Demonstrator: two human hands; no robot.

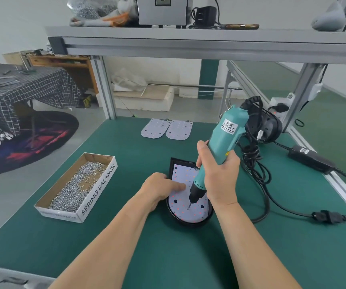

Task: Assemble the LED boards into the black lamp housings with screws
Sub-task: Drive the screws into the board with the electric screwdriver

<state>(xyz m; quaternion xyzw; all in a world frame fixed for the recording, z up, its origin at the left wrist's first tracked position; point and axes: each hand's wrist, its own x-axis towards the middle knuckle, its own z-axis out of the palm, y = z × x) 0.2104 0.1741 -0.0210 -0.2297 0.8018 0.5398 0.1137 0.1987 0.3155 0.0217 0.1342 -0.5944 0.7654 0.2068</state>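
Left hand (157,189) presses LED board (186,215) flat-fingered into black housing (188,224); right hand (220,174) grips screwdriver (227,132), bit at board's 6 o'clock: screw-driving step, next likely needing steady downward pressure.

— Where's the electric screwdriver (220,138)?
— The right hand (218,170) grips it, bit down on the LED board (180,205) inside the black lamp housing (188,223). The left hand (159,188) presses the board.
— Screws (74,188)?
— In the cardboard box (99,190), 9 o'clock from the housing on the bench (126,247).
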